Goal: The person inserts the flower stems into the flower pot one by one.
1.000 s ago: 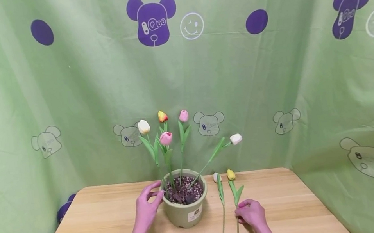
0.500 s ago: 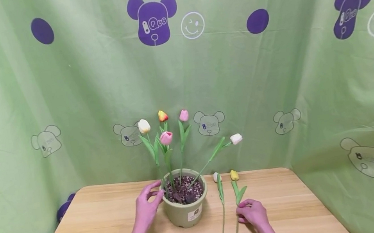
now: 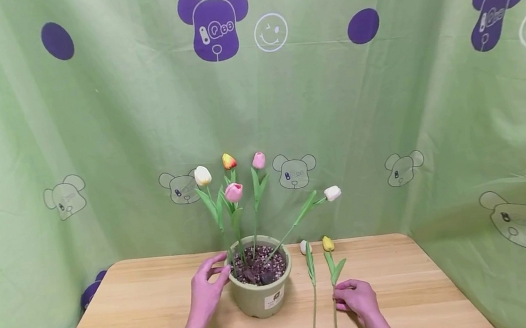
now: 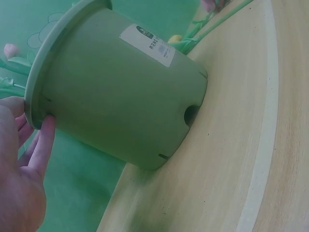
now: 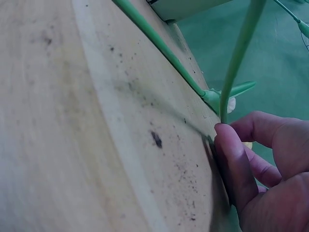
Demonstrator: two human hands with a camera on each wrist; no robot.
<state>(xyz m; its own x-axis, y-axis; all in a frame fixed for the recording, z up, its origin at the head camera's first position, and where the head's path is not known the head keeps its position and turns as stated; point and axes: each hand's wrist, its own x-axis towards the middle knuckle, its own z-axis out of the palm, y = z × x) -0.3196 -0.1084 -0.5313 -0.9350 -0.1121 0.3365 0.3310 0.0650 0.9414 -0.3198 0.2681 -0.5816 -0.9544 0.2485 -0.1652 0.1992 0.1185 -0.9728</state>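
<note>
Left hand (image 3: 206, 289), curled, holds pot (image 3: 253, 301), lower centre; right hand (image 3: 359, 299), nearly closed, pinches yellow tulip (image 3: 332, 270), lower right. Risk: loose pinch could let it twist, snagging adjacent white tulip (image 3: 311, 268).

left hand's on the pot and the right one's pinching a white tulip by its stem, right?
The colour is off: the head view shows the right hand pinching a yellow tulip by its stem. The left hand is indeed on the pot.
</note>
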